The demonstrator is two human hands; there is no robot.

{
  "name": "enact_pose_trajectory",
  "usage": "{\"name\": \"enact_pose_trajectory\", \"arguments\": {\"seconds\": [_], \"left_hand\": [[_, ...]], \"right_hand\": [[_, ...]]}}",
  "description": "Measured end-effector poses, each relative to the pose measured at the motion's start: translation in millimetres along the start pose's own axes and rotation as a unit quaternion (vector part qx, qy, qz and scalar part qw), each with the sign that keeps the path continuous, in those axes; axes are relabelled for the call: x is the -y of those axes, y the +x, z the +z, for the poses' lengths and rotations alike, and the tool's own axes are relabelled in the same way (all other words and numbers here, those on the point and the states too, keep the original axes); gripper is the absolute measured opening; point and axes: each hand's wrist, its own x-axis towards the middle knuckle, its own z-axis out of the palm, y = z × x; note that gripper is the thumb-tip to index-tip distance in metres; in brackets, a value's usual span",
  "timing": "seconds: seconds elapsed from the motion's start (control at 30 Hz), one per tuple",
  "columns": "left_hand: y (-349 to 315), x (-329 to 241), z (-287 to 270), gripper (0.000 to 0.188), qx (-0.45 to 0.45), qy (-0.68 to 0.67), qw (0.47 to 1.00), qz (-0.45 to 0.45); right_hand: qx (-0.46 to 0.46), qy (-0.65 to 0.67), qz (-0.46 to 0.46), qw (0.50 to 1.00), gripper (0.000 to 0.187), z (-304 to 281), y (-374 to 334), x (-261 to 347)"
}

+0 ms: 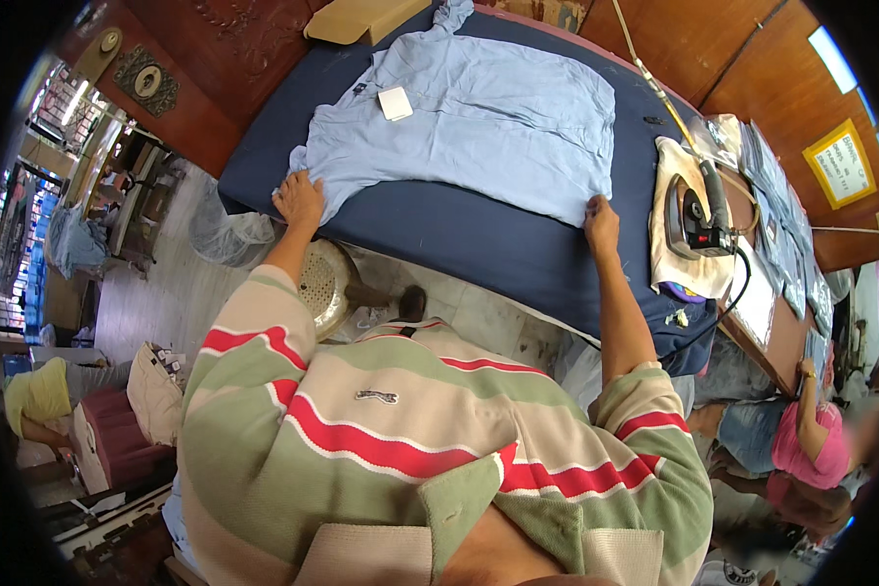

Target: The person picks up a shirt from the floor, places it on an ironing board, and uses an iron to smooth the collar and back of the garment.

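A light blue shirt (469,117) lies spread sideways across a navy-covered ironing table (459,234), slightly creased, its hem toward the right. A white card (395,104) rests on it near the neck. At the near sleeve end, my left hand (300,198) grips the fabric with curled fingers. My right hand (602,223) pinches the near corner of the hem. To the right of that hand, a steam iron (695,220) with a dark handle sits on a cream cloth pad (666,176), apart from the shirt.
A hose (645,68) runs down to the iron, and a black cord (737,293) loops beside it. Packed blue garments (776,215) are stacked at the right. A cardboard box (366,20) sits at the far left edge. Below the table stands a round perforated metal seat (322,288). Other people are nearby.
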Motion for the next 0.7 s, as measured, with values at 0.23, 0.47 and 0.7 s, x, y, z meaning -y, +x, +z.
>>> {"name": "enact_pose_trajectory", "arguments": {"seconds": [0.23, 0.47, 0.7], "left_hand": [[-9, 30, -47, 0.028, 0.129, -0.049, 0.99, 0.033], [-66, 22, -70, 0.04, 0.02, -0.043, 0.998, -0.045], [36, -76, -36, 0.048, 0.207, -0.372, 0.893, -0.147]], "right_hand": [[0.063, 0.067, -0.035, 0.995, 0.014, -67, -74, -8], [-0.013, -0.131, 0.019, 0.991, 0.025, -71, -183, 26], [0.24, 0.218, -0.129, 0.937, 0.024, 60, -26, 198]]}}
